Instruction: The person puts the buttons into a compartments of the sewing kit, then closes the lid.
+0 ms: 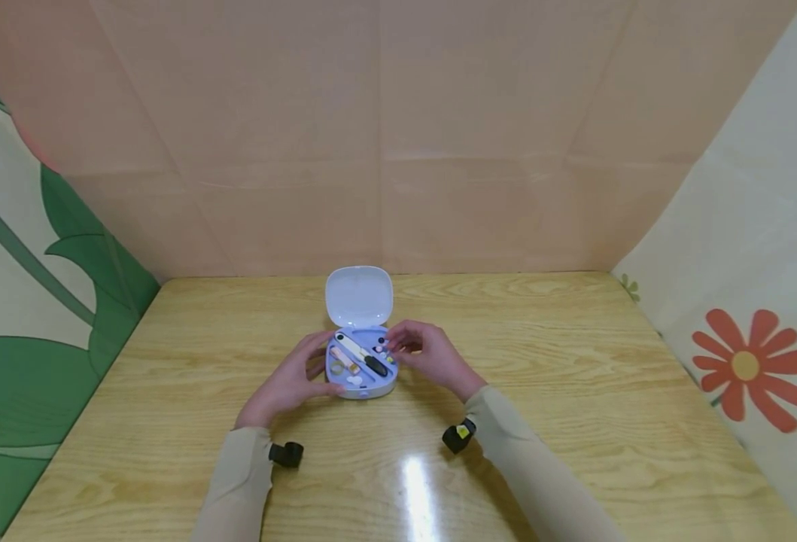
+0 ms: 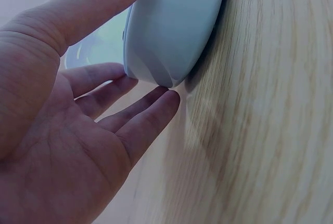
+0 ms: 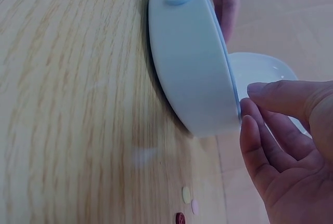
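A small blue-and-white sewing kit box (image 1: pixel 360 393) stands on the table with its white lid (image 1: pixel 360 296) raised at the back. Inside lie a white tool with a black end (image 1: pixel 374 366), a pale pink item (image 1: pixel 344 359) and several small buttons (image 1: pixel 380 348) on the right side. My left hand (image 1: pixel 294 378) holds the box's left side, thumb at the front and fingertips against the wall, as the left wrist view shows. At the right rim, my right hand (image 1: pixel 432 354) has its thumb and fingertips close together over the buttons. Whether anything small is between them is hidden.
On the wooden table (image 1: pixel 540 331), beyond the box in the right wrist view, lie a yellow button (image 3: pixel 186 194), a pink button (image 3: pixel 195 207) and a dark red button (image 3: pixel 180 218). A pinkish sheet (image 1: pixel 384 150) hangs behind the table; printed flower sheets flank it.
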### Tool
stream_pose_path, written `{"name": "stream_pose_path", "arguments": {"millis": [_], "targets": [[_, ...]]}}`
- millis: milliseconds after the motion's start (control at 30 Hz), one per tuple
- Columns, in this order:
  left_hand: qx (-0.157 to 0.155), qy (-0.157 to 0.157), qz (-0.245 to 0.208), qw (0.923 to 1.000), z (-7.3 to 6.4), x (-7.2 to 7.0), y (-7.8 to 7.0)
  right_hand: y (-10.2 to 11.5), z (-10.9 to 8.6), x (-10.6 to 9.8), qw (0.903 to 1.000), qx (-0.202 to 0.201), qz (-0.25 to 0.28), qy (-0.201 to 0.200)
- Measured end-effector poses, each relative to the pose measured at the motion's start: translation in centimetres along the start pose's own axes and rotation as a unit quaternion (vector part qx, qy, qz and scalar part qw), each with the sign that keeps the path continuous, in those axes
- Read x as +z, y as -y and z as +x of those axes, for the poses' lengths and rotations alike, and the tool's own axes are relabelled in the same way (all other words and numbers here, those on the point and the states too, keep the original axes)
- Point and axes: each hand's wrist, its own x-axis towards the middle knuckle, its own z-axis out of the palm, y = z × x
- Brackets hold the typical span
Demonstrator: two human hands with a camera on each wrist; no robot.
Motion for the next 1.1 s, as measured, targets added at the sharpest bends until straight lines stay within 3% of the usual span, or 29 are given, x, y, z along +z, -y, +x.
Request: {"name": "stream_pose_path", "arguments": {"millis": [167,667,1100], "targets": [[-0.004,0.001,0.001,1.0,0.0,0.1,0.0,0.2,-0.3,-0.4,1.0,-0.001,-0.001,0.01],[-0.001,-0.001,0.004,1.0,-0.1,0.0,-0.1,-0.1,-1.4,-2.4,0.9985,0.055,-0.001,0.004],[-0.006,-0.001,0.005,1.0,-0.1,0.1,-0.2,-1.1,-2.4,-3.3,0.9988,0.045,0.021,0.004]]}}
